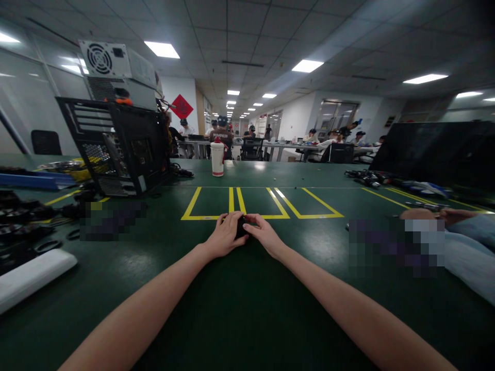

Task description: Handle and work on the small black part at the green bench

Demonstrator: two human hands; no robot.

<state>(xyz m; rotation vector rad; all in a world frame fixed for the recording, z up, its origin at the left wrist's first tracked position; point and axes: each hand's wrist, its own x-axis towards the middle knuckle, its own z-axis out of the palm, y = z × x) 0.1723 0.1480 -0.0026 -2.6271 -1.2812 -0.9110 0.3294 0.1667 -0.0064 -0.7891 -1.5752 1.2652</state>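
Observation:
Both my hands meet over the dark green table point(247, 309), just below the yellow tape outlines point(286, 212). My left hand point(225, 237) is curled round a small black object point(240, 228), thumb below and fingers over its top. From the other side, the fingertips of my right hand point(264, 234) pinch at the same object's right edge. Most of it is hidden by my fingers, so its kind cannot be made out.
At left stands an open black computer case point(127, 147) with power supplies point(116, 59) stacked on it. A white tumbler point(217, 159) is beyond the tape. A white long box point(34, 275) lies near left. A co-worker's sleeve point(469, 263) and black monitor point(436, 154) are at right.

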